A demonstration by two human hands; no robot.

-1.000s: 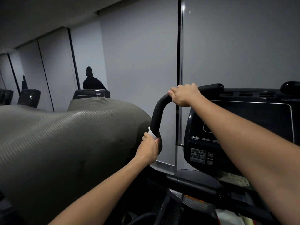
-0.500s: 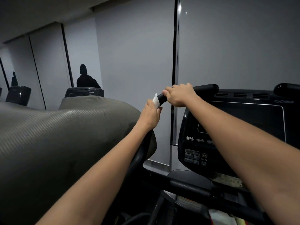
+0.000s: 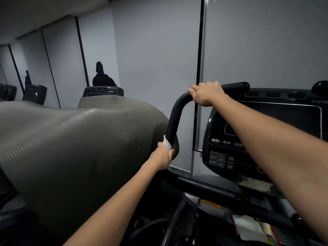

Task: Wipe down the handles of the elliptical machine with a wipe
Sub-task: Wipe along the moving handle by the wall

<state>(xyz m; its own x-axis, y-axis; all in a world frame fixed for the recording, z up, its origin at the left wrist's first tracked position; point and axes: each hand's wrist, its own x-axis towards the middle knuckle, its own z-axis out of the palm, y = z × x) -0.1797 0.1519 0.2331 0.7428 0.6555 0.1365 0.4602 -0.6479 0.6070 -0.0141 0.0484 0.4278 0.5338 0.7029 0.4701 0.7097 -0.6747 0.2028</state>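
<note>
Handle: the black elliptical handle [image 3: 174, 119] stands straight ahead of me, between the grey ribbed mat [image 3: 71, 139] draped on its left and the console [image 3: 262, 139] on its right.
Long axis: a near-upright shaft that climbs from my left hand, curves at the top corner, then runs level to the right to a rounded end cap above the console's top edge.
Wipe: the white wipe [image 3: 167, 143] is wrapped round the lower shaft; only a strip of it shows above my fist.
Left hand: my left hand [image 3: 162, 158] is clenched round the shaft with the wipe pressed under the fingers, low on the upright part.
Right hand: my right hand [image 3: 205, 94] is curled over the top bar just past the bend, gripping bare handle and, I judge, steadying it.
Which is nearer: the left hand is the one on the stretch to be cleaned; the right sits at the far upper end of the same bar, well apart along it.
Coming move: I judge the stroke has to follow the shaft upward along its axis toward the bend.
Risk: the wipe may bunch at the curve, and the right hand covers a patch that would stay unwiped.
Second handle: another rounded black end [image 3: 319, 87] shows at the console's far right corner, not yet touched.
</note>
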